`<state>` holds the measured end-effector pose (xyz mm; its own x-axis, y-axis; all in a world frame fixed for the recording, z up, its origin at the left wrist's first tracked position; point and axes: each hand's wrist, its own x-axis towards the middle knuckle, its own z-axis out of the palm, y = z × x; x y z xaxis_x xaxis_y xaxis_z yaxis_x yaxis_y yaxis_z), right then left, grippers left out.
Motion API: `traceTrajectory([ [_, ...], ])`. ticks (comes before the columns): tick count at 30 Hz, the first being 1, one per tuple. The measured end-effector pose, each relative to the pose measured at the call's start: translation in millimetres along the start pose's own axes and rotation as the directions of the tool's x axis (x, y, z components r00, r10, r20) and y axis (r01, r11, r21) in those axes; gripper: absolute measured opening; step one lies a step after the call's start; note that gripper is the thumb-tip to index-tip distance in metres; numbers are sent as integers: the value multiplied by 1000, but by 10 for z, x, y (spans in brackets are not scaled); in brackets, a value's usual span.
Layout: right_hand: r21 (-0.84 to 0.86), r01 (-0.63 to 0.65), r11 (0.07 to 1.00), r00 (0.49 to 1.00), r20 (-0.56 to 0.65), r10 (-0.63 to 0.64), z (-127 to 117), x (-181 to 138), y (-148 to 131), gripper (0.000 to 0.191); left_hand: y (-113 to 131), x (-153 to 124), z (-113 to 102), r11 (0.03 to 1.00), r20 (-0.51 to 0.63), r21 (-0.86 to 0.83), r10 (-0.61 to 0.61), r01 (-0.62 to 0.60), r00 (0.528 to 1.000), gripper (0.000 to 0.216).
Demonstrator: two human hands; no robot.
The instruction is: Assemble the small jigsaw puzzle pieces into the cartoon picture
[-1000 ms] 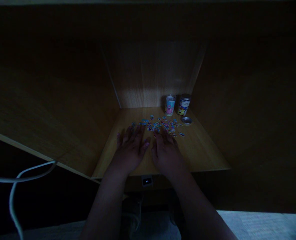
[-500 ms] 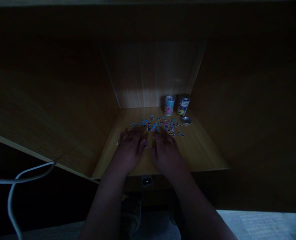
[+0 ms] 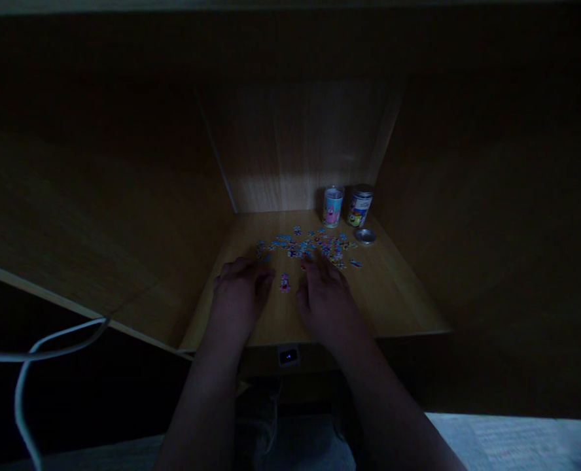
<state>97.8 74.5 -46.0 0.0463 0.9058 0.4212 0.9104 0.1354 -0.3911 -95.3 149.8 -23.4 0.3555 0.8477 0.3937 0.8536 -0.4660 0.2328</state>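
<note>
My left hand (image 3: 239,288) is over the left part of the wooden board, its fingers curled down with the tips hidden. Whatever lies under them, if anything, I cannot make out. Between my hands rests a small pink group of puzzle pieces (image 3: 284,282), touched by neither hand. My right hand (image 3: 326,291) lies palm down just right of it, thumb apart and fingers reaching forward to the near edge of the loose puzzle pieces (image 3: 301,248). A small red piece (image 3: 303,265) shows by its index finger.
Behind the pieces, at the right, stand a pink-and-blue can (image 3: 332,207) and a second printed can (image 3: 360,207). A round metal lid (image 3: 365,236) lies before them. Dark wooden panels enclose both sides. A white cable (image 3: 23,386) hangs at the left, and the light is dim.
My left hand has drawn back leftward from the pink pieces, which now show whole, and its fingers have curled. The right hand has hardly moved.
</note>
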Motion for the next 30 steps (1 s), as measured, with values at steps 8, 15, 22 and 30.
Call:
traceTrajectory([
  [8,24,7,1000,1000,-7,-7,-7,3,4,56,-43,-5,30,997,-17,-76,13,-15,1000,18],
  [15,28,25,999,999,-25,-24,8,5,9,55,5,-23,42,993,-1,-109,39,-39,999,18],
  [22,35,6,999,1000,-20,-5,-4,10,-4,55,-106,13,109,980,-24,-188,65,-69,998,11],
  [30,93,39,995,998,-59,-34,12,24,29,46,-56,10,19,927,-56,-361,90,-104,994,10],
])
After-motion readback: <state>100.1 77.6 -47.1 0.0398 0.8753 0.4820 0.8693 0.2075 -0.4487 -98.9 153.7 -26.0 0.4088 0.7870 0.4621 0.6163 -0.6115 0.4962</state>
